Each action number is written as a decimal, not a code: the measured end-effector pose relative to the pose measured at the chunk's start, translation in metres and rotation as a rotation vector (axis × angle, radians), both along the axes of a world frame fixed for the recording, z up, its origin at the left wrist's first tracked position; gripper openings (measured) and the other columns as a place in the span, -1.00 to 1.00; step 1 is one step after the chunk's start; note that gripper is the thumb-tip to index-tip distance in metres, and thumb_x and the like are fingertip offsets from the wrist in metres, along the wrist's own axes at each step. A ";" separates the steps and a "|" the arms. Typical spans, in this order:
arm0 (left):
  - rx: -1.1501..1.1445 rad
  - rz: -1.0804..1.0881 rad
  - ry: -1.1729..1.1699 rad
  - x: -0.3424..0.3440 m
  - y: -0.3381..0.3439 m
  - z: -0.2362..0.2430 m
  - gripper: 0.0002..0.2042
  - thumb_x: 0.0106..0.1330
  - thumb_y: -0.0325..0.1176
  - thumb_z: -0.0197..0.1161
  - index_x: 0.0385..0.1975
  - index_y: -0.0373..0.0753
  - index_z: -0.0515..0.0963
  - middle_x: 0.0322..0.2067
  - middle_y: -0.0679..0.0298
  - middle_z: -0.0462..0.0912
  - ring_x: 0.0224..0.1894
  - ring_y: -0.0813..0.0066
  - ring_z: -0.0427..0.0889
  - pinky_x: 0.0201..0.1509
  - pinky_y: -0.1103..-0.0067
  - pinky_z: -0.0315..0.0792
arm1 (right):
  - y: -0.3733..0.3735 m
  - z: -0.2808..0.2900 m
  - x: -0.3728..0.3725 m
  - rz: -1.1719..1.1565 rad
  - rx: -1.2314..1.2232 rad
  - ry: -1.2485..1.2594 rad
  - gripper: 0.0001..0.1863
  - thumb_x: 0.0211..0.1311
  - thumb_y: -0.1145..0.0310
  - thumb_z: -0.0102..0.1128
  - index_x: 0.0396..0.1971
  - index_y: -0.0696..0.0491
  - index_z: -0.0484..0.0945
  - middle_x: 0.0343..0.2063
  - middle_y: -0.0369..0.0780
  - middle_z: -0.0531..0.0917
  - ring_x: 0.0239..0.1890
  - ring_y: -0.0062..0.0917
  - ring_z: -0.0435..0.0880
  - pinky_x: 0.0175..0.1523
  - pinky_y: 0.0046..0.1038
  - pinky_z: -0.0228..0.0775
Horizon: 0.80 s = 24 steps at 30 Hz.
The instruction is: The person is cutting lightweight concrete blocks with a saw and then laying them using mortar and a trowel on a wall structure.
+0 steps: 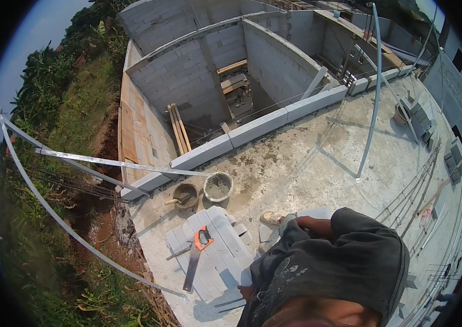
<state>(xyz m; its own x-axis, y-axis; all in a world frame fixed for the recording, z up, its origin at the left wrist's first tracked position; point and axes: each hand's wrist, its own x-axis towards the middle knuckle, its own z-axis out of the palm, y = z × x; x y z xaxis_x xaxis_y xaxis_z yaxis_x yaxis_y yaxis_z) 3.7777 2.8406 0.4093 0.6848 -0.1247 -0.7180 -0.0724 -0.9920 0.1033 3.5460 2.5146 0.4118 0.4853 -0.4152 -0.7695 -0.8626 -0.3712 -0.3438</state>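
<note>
My left hand [246, 292] is partly in view beside the light grey blocks [216, 228], which lie side by side on the slab. Its fingers are too small and hidden to read. My right forearm [316, 226] comes out of a dark sleeve and bends across my front; what that hand does is hidden near my knee. On the blocks lies a handsaw [192, 267] with an orange and black handle, and a slim tool [179, 253] rests near their left edge. Beyond them stand a dark bucket [178, 204] with a wooden-handled tool in it and a bucket of grey mortar [218, 188].
A low block wall [258, 128] borders the slab above deep, unroofed rooms. One long metal bar [116, 161] reaches to the mortar bucket; a bent pipe [375, 103] rises from the slab. Rods [430, 191] and more blocks [453, 161] lie right. The left edge drops to greenery.
</note>
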 end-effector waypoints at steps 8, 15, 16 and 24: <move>0.009 0.045 -0.005 -0.006 0.012 -0.002 0.03 -0.27 0.03 0.57 0.25 -0.15 0.12 0.14 -0.05 0.42 0.15 -0.08 0.50 0.16 0.12 0.46 | 0.004 0.008 0.043 0.135 -0.091 0.071 -0.46 0.14 0.36 0.18 0.19 -0.26 0.49 0.06 -0.23 0.63 0.17 -0.22 0.55 0.19 -0.14 0.41; 0.008 0.060 -0.018 0.001 0.014 -0.005 0.04 -0.27 0.04 0.58 0.26 -0.14 0.12 0.14 -0.05 0.42 0.15 -0.08 0.50 0.15 0.12 0.46 | -0.009 0.024 0.071 0.314 0.059 -0.136 -0.30 0.02 0.52 0.19 0.25 -0.22 0.42 0.07 -0.11 0.60 0.17 -0.15 0.54 0.16 -0.09 0.41; 0.009 0.065 -0.017 0.001 0.016 -0.005 0.04 -0.27 0.04 0.58 0.26 -0.14 0.12 0.14 -0.05 0.42 0.15 -0.08 0.50 0.15 0.12 0.46 | -0.012 0.026 0.072 0.390 0.126 -0.155 -0.26 -0.03 0.52 0.25 0.26 -0.23 0.41 0.07 -0.14 0.60 0.17 -0.16 0.54 0.13 -0.07 0.43; 0.025 0.235 0.004 -0.043 0.082 -0.003 0.04 -0.28 0.05 0.58 0.26 -0.13 0.12 0.15 -0.04 0.42 0.15 -0.08 0.51 0.14 0.11 0.46 | -0.030 0.039 0.057 0.256 -0.167 -0.096 -0.36 0.01 0.44 0.31 0.20 -0.15 0.48 -0.06 -0.13 0.69 -0.03 -0.25 0.69 0.01 -0.20 0.55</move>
<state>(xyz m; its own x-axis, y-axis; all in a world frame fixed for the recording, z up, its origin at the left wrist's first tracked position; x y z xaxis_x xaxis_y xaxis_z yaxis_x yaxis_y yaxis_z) 3.7347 2.9223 0.4066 0.6902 0.0558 -0.7214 0.1615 -0.9838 0.0783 3.6033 2.4845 0.4505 0.6572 -0.3870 -0.6468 -0.7007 -0.6298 -0.3352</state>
